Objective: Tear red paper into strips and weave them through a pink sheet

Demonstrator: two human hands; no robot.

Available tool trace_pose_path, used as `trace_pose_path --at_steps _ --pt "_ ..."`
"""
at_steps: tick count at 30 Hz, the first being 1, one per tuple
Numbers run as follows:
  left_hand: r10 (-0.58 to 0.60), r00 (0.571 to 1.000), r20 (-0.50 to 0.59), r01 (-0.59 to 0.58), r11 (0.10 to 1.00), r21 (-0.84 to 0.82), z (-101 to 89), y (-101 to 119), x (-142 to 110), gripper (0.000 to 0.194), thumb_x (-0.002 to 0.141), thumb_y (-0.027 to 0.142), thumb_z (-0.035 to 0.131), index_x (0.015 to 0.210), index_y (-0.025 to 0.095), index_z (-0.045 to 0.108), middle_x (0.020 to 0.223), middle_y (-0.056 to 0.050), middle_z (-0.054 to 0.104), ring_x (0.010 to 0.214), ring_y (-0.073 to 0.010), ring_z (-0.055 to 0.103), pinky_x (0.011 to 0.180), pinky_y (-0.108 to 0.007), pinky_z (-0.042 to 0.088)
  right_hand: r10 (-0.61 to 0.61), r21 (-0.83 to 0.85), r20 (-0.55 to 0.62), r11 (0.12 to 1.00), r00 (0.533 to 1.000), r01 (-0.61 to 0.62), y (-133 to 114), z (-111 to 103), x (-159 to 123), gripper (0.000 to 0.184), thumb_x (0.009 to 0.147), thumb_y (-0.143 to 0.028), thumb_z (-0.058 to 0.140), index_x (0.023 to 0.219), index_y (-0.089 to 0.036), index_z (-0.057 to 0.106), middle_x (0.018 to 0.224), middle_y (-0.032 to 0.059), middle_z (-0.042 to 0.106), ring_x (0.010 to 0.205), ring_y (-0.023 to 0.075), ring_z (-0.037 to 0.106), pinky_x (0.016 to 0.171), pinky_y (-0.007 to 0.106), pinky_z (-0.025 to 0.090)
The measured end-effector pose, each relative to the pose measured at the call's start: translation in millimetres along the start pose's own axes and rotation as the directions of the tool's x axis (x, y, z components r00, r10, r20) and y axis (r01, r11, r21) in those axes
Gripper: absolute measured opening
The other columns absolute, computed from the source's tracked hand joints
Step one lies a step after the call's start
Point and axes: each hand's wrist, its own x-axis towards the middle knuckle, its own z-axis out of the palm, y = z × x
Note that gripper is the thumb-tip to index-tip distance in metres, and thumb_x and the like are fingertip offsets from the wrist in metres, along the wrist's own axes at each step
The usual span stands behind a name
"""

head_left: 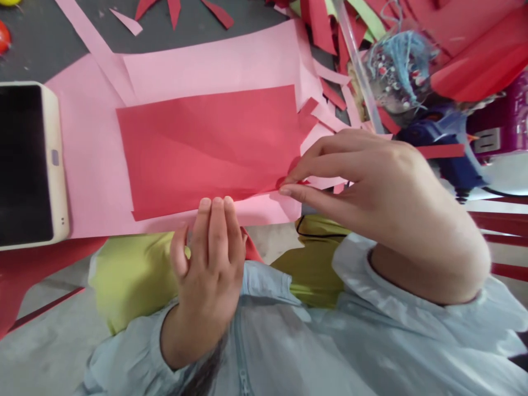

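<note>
A red sheet of paper (210, 148) lies on a larger pink sheet (94, 176), with a narrow fold along its near edge. My right hand (383, 192) pinches the near right corner of the red sheet between thumb and index finger. Fingertips of my left hand (214, 264) rest at the middle of the folded edge, the fingers stretched out side by side and the thumb apart. The exact spot under the right fingertips is partly hidden.
A tablet-like device (25, 165) lies at the left on the pink paper. Red and pink paper scraps (325, 33) cover the back right. A blue glue gun (441, 143) and a bag with blue tassels (400, 66) are at the right.
</note>
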Motion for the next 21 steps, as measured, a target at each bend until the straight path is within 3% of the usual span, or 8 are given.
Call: trace_pose_path --at_steps 9,15,21 --pt "0.036 0.999 0.029 -0.038 0.997 0.063 -4.6 -4.0 3.2 0.062 0.092 0.032 0.074 0.146 0.007 0.056 0.128 -0.018 0.07 0.124 -0.0319 0.066 0.116 -0.04 0.035 0.02 0.051 -0.085 0.999 0.996 -0.016 5.7 10.4 1.6 0.022 0.09 -0.032 0.064 0.071 -0.023 0.065 0.078 0.0056 0.071 0.08 0.0243 0.064 0.073 0.038 0.046" --pt "0.002 0.999 0.039 -0.004 0.999 0.053 -3.8 -1.7 3.4 0.062 0.094 0.035 0.072 0.148 0.011 0.054 0.131 -0.017 0.069 0.126 -0.0315 0.065 0.114 -0.04 0.037 0.096 0.072 0.0 0.993 0.995 -0.096 6.6 8.5 5.2 0.018 0.088 -0.03 0.062 0.071 -0.024 0.065 0.075 0.0032 0.069 0.077 0.0215 0.064 0.069 0.033 0.042" --pt "0.028 0.998 0.053 -0.032 0.997 0.074 -6.0 -0.6 7.0 0.066 0.091 0.036 0.076 0.146 0.005 0.055 0.126 -0.021 0.068 0.122 -0.034 0.065 0.108 -0.042 0.042 0.157 0.028 0.02 0.987 0.987 -0.158 2.7 9.3 8.1 0.016 0.086 -0.028 0.061 0.071 -0.023 0.064 0.075 0.004 0.069 0.078 0.0224 0.064 0.068 0.033 0.041"
